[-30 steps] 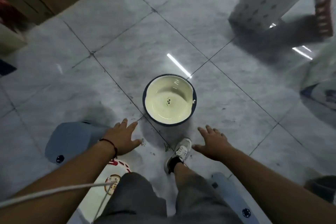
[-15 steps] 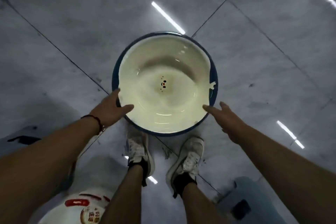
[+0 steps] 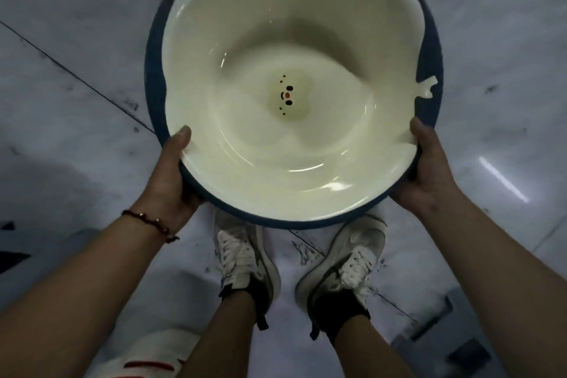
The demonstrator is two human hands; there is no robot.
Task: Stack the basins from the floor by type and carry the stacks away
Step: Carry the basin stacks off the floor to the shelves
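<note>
— Two hands on it: your left hand (image 3: 171, 175) and right hand (image 3: 429, 175) each have a grip clamped on the near rim of the round cream plastic basin with the small face print (image 3: 270, 95), thumbs over the edge, fingers hidden beneath.

— Where does it sit?

— Nested in a dark blue plastic basin (image 3: 429, 49), and you hold the pair above your white sneakers (image 3: 242, 258), clear of the grey marble floor (image 3: 76, 55), by my reading.

— What can go wrong?

— You hold only the near edge, so the far side hangs out unsupported. Tilt it forward and the cream basin may slide inside the blue one. It already sits off-centre, with more blue showing on the right, so a jolt could shift it further.

— Anything underfoot?

— A white object with red marks (image 3: 147, 356) lies just beside your left leg, and something grey (image 3: 454, 337) by your right. Step back blind and you may trip.
</note>
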